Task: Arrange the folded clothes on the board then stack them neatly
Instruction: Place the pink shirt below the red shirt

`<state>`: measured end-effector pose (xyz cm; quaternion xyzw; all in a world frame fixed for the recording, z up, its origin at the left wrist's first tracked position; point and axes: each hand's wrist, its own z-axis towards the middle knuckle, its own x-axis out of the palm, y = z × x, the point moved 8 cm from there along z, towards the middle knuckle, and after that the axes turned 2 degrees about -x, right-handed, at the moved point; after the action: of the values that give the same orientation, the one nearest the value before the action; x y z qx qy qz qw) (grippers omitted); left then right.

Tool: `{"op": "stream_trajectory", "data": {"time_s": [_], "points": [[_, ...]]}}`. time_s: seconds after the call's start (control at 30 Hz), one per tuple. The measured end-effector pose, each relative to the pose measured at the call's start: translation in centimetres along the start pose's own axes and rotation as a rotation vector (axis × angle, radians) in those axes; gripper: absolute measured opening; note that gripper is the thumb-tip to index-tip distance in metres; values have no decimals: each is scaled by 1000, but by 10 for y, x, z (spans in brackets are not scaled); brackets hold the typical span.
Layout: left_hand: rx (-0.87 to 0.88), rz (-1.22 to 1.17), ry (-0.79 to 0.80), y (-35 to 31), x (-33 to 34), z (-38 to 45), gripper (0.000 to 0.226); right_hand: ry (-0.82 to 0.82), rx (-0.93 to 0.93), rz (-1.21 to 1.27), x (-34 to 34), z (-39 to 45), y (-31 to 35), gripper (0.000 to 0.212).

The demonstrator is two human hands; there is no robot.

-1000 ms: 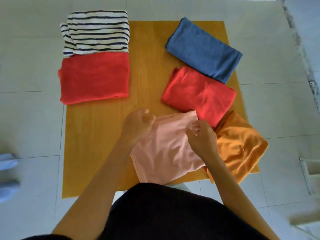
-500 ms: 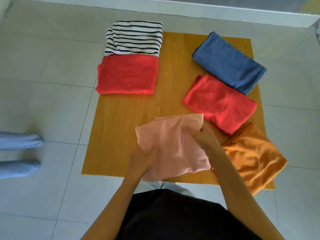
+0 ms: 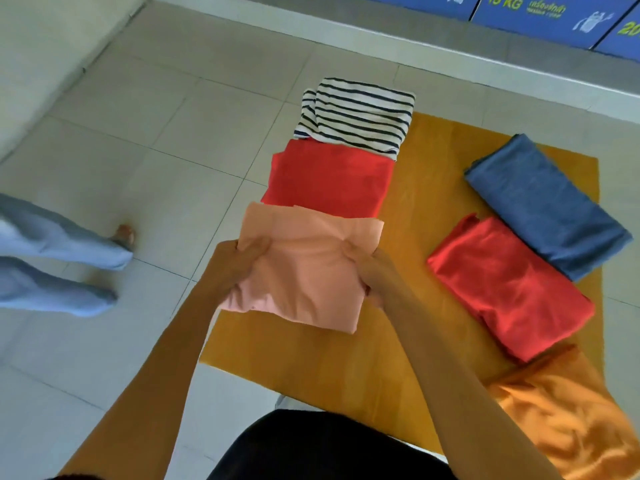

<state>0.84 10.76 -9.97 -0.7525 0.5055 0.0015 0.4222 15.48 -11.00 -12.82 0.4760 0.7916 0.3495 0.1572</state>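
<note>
Head view. Landmark: the board (image 3: 408, 358), lying on the tiled floor. Left hand (image 3: 242, 263) and right hand (image 3: 367, 271) each grip a side of the folded pink garment (image 3: 304, 268), held above the board's left part, just on the near side of the red garment (image 3: 329, 178). Striped garment (image 3: 360, 114) sits at the board's far-left corner, partly off it. On the right side: blue garment (image 3: 543, 206), second red garment (image 3: 509, 289), orange garment (image 3: 568, 420) overhanging the near-right corner. Judgement: arranging is about half done; a left column is forming, the right three are askew, and no stacking has started.
</note>
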Motion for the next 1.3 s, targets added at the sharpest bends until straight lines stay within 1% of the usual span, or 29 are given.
{"op": "stream_trajectory", "data": {"time_s": [0.07,0.17,0.23,0.3,0.43,0.57,0.63,0.73,0.8,0.87,1.0,1.07,1.13,1.2,1.23,1.27,1.3], "points": [[-31,91,-12,5,-1,22,56,-39,38,-89,4,14,-6,36],[-53,159,-30,15,4,46,49,-61,86,-109,0,28,-18,43],[-29,200,-44,13,7,53,46,-33,80,-101,-5,32,-19,46],[-29,218,-61,13,8,57,49,-19,70,-98,-7,34,-17,48],[1,301,-100,7,7,57,55,-54,44,-117,-8,36,-15,49],[50,411,-179,3,-1,52,59,-82,20,-199,-11,30,-18,57],[51,500,-244,4,-9,48,66,-107,12,-225,-18,22,-21,52],[66,608,-335,1,-14,34,67,-145,5,-255,-35,3,-26,31],[109,622,-364,-5,-5,18,64,-170,8,-250,-49,-14,-32,24],[175,589,-361,-14,14,-1,64,-190,0,-220,-64,-31,-41,18],[353,475,-230,-32,82,-43,62,-237,-64,-163,-96,-67,-54,14],[439,493,-120,-37,126,-68,58,-268,-89,-114,-113,-86,-61,13],[494,532,35,-36,173,-91,58,-305,-113,-86,-130,-105,-67,12],[527,534,211,-33,218,-115,60,-379,-149,-52,-152,-125,-71,9],[545,534,283,-31,238,-128,58,-427,-178,-40,-167,-136,-73,9],[573,555,332,-28,256,-141,54,-492,-211,-49,-186,-148,-74,9],[613,606,350,-25,272,-152,52,-579,-240,-83,-209,-162,-75,8]]}}
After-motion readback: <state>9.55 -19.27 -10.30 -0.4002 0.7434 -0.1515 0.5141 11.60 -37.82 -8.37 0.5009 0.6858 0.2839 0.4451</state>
